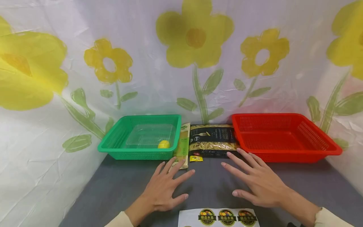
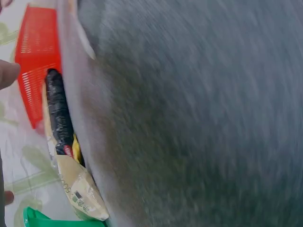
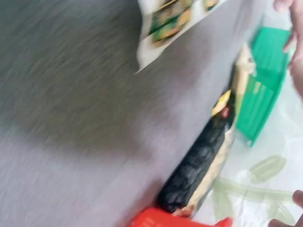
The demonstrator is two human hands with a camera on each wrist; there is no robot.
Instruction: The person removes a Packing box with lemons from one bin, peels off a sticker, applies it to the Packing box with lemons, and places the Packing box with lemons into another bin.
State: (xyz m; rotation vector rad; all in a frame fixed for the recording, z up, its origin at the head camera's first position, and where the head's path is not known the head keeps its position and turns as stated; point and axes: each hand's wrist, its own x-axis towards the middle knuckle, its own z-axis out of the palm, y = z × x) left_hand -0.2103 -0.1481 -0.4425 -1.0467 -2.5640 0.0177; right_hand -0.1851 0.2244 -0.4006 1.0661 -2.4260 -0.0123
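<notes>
Both hands are held over the grey table with fingers spread, and neither holds anything. My left hand [image 1: 164, 189] is nearest the pale yellow-green package [image 1: 183, 142], its fingertips overlapping that package's lower end in the head view. My right hand [image 1: 258, 179] is in front of the red basket [image 1: 286, 156] and the black pasta bag [image 1: 212, 135]. Between and below the hands lies a white sticker sheet [image 1: 193, 217] with round dark labels, cut off by the lower frame edge. A small yellow packet [image 1: 196, 158] lies at the front of the pasta bag.
At the left stands a green basket [image 1: 139, 154], holding a clear plastic container [image 1: 148, 132] and a yellow ball [image 1: 164, 144]. A white backdrop [image 1: 147, 88] with painted yellow flowers rises behind the baskets and along both sides.
</notes>
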